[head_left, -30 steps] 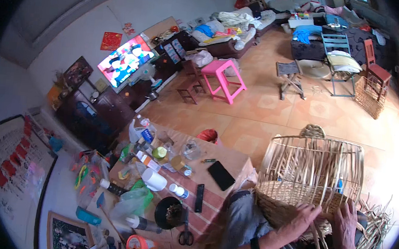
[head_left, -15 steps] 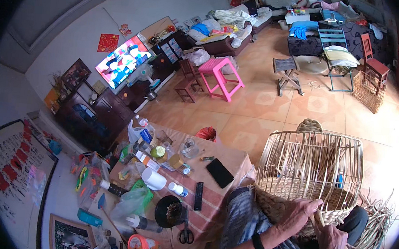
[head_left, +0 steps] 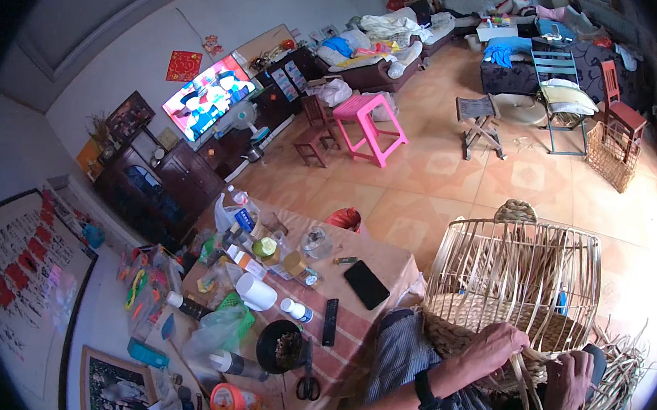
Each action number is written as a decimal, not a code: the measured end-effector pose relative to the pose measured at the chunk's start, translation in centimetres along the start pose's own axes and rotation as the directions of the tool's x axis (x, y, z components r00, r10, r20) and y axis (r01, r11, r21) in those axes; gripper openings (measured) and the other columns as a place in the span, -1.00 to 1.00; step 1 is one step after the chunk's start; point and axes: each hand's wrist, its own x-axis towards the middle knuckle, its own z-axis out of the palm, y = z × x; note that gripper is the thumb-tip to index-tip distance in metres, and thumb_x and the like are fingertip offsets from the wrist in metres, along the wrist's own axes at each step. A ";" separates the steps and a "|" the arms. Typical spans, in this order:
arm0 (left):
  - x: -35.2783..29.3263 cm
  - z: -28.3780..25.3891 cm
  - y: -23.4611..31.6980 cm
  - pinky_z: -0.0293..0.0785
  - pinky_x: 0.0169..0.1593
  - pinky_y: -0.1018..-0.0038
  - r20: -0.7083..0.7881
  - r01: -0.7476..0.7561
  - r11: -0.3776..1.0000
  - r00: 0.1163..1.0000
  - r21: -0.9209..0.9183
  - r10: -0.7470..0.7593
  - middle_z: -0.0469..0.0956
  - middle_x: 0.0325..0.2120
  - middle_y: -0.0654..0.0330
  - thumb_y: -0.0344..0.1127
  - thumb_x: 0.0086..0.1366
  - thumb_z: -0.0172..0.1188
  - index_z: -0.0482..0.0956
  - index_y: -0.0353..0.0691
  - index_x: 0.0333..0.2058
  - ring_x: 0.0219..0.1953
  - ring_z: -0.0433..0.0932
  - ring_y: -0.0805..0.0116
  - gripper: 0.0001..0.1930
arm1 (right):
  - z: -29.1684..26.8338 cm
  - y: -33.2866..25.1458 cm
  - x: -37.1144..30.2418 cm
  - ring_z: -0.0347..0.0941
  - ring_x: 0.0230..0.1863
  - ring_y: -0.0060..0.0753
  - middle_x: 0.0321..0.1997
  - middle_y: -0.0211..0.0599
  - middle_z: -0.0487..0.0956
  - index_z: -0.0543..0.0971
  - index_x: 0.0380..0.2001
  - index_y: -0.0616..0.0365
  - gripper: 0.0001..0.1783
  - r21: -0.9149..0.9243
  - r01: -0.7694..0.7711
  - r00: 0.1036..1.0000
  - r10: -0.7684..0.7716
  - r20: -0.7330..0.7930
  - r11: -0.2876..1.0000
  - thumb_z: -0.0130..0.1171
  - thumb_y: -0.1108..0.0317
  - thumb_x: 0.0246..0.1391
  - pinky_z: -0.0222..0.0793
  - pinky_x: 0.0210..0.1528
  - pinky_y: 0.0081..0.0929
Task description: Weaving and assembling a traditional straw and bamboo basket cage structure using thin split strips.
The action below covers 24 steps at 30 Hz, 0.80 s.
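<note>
A half-woven straw basket [head_left: 450, 330] rests against my knees, its lower part tightly braided and its upper part an open wire frame. My left hand [head_left: 500, 345], with a black band on its wrist, is closed at the near woven wall, fingers pinching a straw strand there. To the right, my right hand [head_left: 568, 376] is closed near the basket's lower right side, on what looks like a straw strand running from the left fingertips. Another loose straw strand [head_left: 525, 390] hangs down between the two hands. The fingertips' exact grip is partly hidden.
A heap of loose straw [head_left: 622, 379] lies right of the basket. The table [head_left: 409, 263] on the left bears a phone [head_left: 366, 285], a remote control [head_left: 330, 322], scissors [head_left: 307, 379], a dark bowl [head_left: 278, 347] and several bottles. A pink stool [head_left: 370, 127] stands farther off.
My right hand has moved up and slightly right, nearer the basket wall. My left hand has shifted little, and a straw strand now hangs visibly between the hands.
</note>
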 end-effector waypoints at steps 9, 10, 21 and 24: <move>1.0 -0.1 -1.1 0.55 -0.20 0.19 -0.027 -0.013 0.982 1.000 -0.188 0.008 0.63 -0.49 -0.06 -0.53 0.08 0.38 0.70 -0.33 -0.36 -0.38 0.63 0.01 -0.89 | 2.1 -3.8 -3.7 0.47 -0.31 0.14 -0.35 -0.07 0.50 0.50 -0.32 0.19 -0.67 0.286 -0.243 0.922 0.129 0.366 0.927 0.43 0.50 -0.16 0.40 -0.27 -0.13; 1.2 -0.2 -1.1 0.55 -0.20 0.19 -0.027 -0.013 0.982 1.000 -0.186 0.009 0.63 -0.49 -0.06 -0.53 0.08 0.38 0.70 -0.33 -0.36 -0.38 0.63 0.01 -0.89 | 2.2 -3.9 -3.7 0.46 -0.34 0.16 -0.34 -0.06 0.51 0.51 -0.30 0.21 -0.69 0.344 -0.294 0.903 0.141 0.407 0.892 0.41 0.50 -0.13 0.41 -0.28 -0.17; 1.4 -0.4 -2.4 0.60 -0.11 0.27 0.121 0.027 0.970 0.993 -0.242 0.002 0.72 -0.34 -0.09 -0.39 0.17 0.31 0.74 -0.33 -0.21 -0.27 0.72 0.05 -0.78 | -1.9 -3.6 -4.4 0.66 -0.21 0.05 -0.30 0.16 0.63 0.50 -0.08 0.27 -0.73 0.457 -0.581 0.641 0.033 0.767 0.673 0.27 0.36 0.26 0.53 -0.17 -0.16; 2.1 -2.0 -0.8 0.60 -0.08 0.27 0.215 0.126 0.979 0.973 -0.160 -0.090 0.71 -0.32 -0.13 -0.41 0.16 0.31 0.74 -0.33 -0.19 -0.22 0.73 0.03 -0.76 | -2.3 -6.3 -4.4 0.49 -0.57 0.23 -0.58 0.05 0.46 0.35 -0.18 0.19 -0.71 0.622 -0.347 0.789 -0.140 0.598 0.702 0.26 0.30 0.27 0.37 -0.55 0.01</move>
